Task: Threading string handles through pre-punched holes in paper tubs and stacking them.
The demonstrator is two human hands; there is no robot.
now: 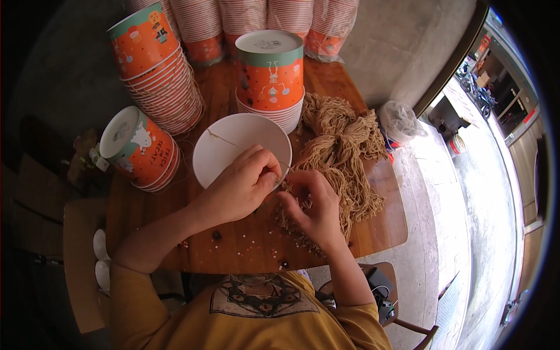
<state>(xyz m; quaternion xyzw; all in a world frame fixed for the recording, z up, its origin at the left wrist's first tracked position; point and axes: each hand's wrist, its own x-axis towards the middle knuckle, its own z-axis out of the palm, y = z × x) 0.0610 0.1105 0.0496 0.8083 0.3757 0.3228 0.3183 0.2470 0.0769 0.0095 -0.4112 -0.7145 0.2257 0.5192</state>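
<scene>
A white-lined paper bucket (219,149) lies tilted on the table with its mouth toward me. My left hand (245,184) reaches across its near rim, thumb and forefinger pinched on a thin strand of twine (221,139), part of which crosses the bucket's inside. Close beside it at the rim, my right hand (315,207) curves its thumb and forefinger around the twine's other part; the fingertips' exact grip is partly hidden. A large bundle of tan twine (338,151) lies just beyond my right hand.
On the wooden table (379,227), an upturned stack of orange buckets (269,76) stands behind; leaning stacks (157,87) and a lower stack (140,149) are at left. Bagged stacks (245,23) line the back. Small beads (233,245) are scattered near the front edge. A chair (408,326) stands at right.
</scene>
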